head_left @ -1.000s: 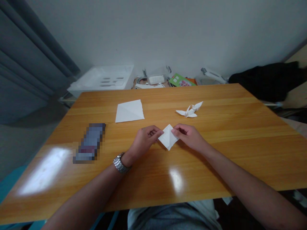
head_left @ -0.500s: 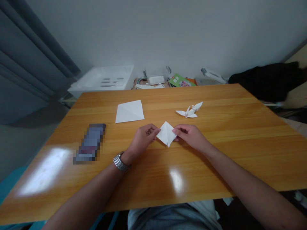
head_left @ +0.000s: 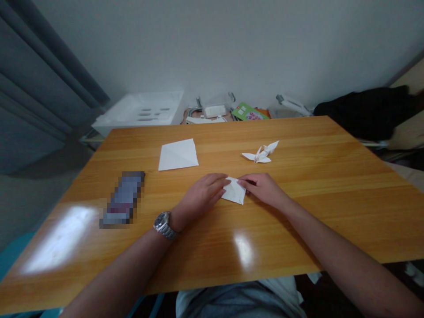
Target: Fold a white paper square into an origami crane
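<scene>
A small folded white paper (head_left: pixel 235 192) lies flat on the wooden table (head_left: pixel 298 212) in front of me. My left hand (head_left: pixel 203 194), with a metal watch on its wrist, rests palm down on the paper's left part, fingers pressed on it. My right hand (head_left: pixel 263 187) pinches the paper's right edge with curled fingers. A finished white paper crane (head_left: pixel 261 153) sits beyond my right hand. A flat white sheet (head_left: pixel 178 154) lies beyond my left hand.
A blurred dark rectangular object (head_left: pixel 123 198) lies on the table at the left. Behind the far edge are a white tray (head_left: pixel 142 110), a green booklet (head_left: pixel 247 111) and small clutter. Dark cloth (head_left: pixel 367 110) lies at the right. A grey curtain (head_left: pixel 39 88) hangs at the left.
The paper stood tilted up between both hands' fingertips. It now lies flat on the table, with my left hand turned palm down onto it.
</scene>
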### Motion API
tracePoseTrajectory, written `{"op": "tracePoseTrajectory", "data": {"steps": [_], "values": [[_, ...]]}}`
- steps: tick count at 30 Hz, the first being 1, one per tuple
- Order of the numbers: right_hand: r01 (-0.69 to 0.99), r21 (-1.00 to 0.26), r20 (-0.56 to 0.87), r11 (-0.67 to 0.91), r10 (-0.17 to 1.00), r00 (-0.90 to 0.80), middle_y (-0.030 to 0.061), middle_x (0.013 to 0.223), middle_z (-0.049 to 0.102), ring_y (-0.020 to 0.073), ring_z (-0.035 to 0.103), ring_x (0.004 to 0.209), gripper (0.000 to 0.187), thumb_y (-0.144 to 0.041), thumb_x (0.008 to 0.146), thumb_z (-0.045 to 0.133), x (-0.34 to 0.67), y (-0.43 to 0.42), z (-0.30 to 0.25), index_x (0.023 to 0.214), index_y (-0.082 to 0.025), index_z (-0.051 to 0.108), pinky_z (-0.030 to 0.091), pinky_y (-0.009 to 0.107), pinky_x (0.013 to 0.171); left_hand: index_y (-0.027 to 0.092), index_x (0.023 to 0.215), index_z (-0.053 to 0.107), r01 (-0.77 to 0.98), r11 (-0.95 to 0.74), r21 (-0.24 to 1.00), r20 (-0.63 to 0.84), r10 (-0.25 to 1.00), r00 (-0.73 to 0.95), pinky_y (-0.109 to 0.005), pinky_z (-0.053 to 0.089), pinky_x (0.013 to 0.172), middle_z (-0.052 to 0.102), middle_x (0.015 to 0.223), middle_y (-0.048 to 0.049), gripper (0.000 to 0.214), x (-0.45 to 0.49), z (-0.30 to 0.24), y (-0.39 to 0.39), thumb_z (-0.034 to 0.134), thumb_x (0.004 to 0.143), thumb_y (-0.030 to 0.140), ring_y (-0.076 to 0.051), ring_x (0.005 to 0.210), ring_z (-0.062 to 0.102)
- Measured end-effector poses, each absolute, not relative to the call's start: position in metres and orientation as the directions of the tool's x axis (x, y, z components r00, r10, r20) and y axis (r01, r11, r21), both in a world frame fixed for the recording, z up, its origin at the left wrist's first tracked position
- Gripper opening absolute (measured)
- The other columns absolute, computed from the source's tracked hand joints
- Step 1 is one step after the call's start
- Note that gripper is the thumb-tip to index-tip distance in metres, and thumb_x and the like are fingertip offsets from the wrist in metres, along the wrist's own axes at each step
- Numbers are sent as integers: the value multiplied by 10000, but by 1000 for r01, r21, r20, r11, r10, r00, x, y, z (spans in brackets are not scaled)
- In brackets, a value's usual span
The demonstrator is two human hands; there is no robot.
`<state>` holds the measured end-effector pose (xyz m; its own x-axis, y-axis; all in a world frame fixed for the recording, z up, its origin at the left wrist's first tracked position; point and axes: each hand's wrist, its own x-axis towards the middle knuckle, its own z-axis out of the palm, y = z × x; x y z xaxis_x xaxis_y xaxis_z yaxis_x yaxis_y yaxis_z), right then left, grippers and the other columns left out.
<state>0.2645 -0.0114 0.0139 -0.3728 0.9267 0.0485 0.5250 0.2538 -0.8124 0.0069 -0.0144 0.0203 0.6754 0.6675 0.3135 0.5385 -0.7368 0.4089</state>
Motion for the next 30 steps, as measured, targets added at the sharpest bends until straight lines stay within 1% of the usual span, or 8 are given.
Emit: {"op": "tracePoseTrajectory", "data": {"steps": [3, 8, 10, 14, 17, 21, 25, 30], "values": [[602, -715, 129, 356, 913, -386, 76, 970, 791, 227, 705, 850, 299, -371, 998, 548, 264, -10, 13, 979, -205, 796, 506, 346, 791, 200, 1446, 526, 519, -781, 347, 252, 611, 750, -452, 398, 1190, 541, 1487, -126, 410, 8, 14, -16, 451, 1051, 276, -236, 1375, 503], [647, -616, 217, 450, 886, -409, 93, 934, 751, 219, 676, 863, 271, -311, 1006, 548, 265, -5, 8, 993, -191, 790, 515, 353, 816, 230, 1476, 509, 546, -788, 285, 197, 606, 771, -494, 323, 1230, 549, 1479, -117, 447, 12, 10, -18, 455, 1054, 365, -238, 1381, 498], [658, -576, 270, 485, 873, -407, 102, 952, 718, 226, 658, 890, 274, -311, 1010, 542, 265, -3, 7, 1056, -188, 783, 520, 368, 833, 237, 1475, 515, 576, -781, 243, 187, 620, 762, -507, 284, 1243, 563, 1461, -107, 454, 13, 11, -20, 450, 1054, 394, -249, 1384, 485], [713, -430, 377, 553, 828, -415, 134, 1118, 636, 272, 596, 1038, 344, -346, 1021, 522, 264, -6, 10, 1269, -212, 719, 493, 440, 953, 247, 1472, 522, 660, -733, 166, 184, 680, 709, -545, 225, 1248, 607, 1398, -88, 466, 17, 16, -25, 449, 1050, 428, -281, 1368, 477], [757, -306, 342, 577, 809, -478, 135, 1122, 581, 284, 546, 1060, 407, -385, 1033, 500, 261, -12, 15, 1377, -234, 656, 467, 451, 974, 244, 1474, 518, 699, -702, 140, 175, 712, 680, -578, 200, 1242, 614, 1383, -86, 476, 20, 19, -30, 444, 1049, 444, -299, 1363, 470], [786, -194, 240, 587, 805, -542, 107, 1024, 562, 261, 513, 943, 440, -418, 1046, 460, 256, -19, 15, 1447, -294, 592, 456, 420, 898, 236, 1487, 499, 719, -681, 143, 178, 732, 658, -584, 207, 1235, 602, 1401, -93, 492, 24, 20, -35, 444, 1047, 448, -303, 1353, 473], [826, -153, 206, 543, 835, -511, 101, 984, 560, 256, 491, 888, 447, -404, 1067, 396, 257, -20, 11, 1472, -309, 561, 434, 400, 824, 248, 1487, 499, 719, -676, 159, 183, 736, 652, -585, 214, 1233, 607, 1397, -84, 483, 25, 19, -37, 445, 1046, 440, -301, 1346, 477], [851, -127, 211, 510, 852, -479, 117, 988, 575, 263, 491, 872, 447, -355, 1057, 421, 264, -17, 8, 1472, -272, 566, 430, 403, 808, 242, 1466, 521, 723, -669, 175, 204, 743, 638, -570, 199, 1245, 616, 1392, -83, 476, 25, 19, -39, 464, 1039, 445, -291, 1320, 495]]}}
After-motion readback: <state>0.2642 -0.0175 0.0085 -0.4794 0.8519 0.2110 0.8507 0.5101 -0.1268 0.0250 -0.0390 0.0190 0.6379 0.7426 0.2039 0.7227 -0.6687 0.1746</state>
